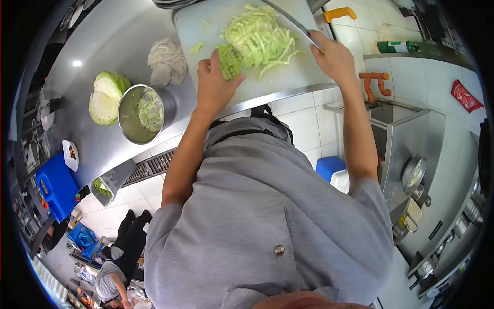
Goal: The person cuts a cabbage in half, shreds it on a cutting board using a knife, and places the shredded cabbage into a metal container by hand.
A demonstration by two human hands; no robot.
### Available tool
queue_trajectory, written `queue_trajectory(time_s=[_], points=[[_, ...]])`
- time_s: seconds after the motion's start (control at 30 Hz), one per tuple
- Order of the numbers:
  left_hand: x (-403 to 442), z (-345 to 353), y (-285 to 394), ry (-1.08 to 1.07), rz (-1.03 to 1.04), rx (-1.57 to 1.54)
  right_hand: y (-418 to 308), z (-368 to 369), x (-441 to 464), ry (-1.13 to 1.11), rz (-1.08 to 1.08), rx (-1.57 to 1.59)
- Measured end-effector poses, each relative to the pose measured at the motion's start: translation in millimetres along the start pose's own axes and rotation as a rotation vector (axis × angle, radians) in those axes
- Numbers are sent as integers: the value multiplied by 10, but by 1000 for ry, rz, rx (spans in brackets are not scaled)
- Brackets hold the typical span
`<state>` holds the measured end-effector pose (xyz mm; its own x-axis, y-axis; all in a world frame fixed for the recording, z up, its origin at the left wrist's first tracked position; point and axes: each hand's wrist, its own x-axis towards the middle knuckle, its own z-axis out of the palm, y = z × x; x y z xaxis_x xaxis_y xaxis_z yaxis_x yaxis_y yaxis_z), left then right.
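Note:
My right hand [333,57] is closed on the handle of a knife [290,19], whose long blade slants up and left over the shredded cabbage [260,37]. That pale green heap lies on a white cutting board [298,72]. At the heap's lower left, my left hand [215,85] grips a small portion of cut cabbage [229,62] between thumb and fingers, against the board. A steel pot [123,116] with shreds inside stands left of the board, beside a cut cabbage head [105,99].
A crumpled cloth [167,61] lies between board and pot on the steel counter [128,51]. Below the counter's edge is a lined bin [116,180] with green leaves. An orange handle [339,14] sticks out right of the board. Another person [123,257] works at lower left.

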<state>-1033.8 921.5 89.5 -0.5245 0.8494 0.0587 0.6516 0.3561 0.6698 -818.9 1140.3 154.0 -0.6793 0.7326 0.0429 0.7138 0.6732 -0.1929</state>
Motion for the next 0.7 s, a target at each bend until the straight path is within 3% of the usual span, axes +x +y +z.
queue_trajectory(time_s=[0.17, 0.33, 0.4, 0.5, 0.63, 0.7], points=[[62, 193, 355, -16, -155, 150, 231, 536, 716, 75, -123, -105], [2, 300, 342, 44, -297, 153, 185, 862, 760, 102, -300, -219], [12, 321, 401, 74, -299, 147, 45, 670, 489, 106, -199, 137], [84, 353, 533, 64, -272, 155, -82, 787, 339, 27, -150, 427], [229, 449, 510, 40, -211, 215, -327, 840, 414, -78, -229, 310], [281, 459, 437, 71, -208, 129, -536, 756, 390, -210, -111, 508]])
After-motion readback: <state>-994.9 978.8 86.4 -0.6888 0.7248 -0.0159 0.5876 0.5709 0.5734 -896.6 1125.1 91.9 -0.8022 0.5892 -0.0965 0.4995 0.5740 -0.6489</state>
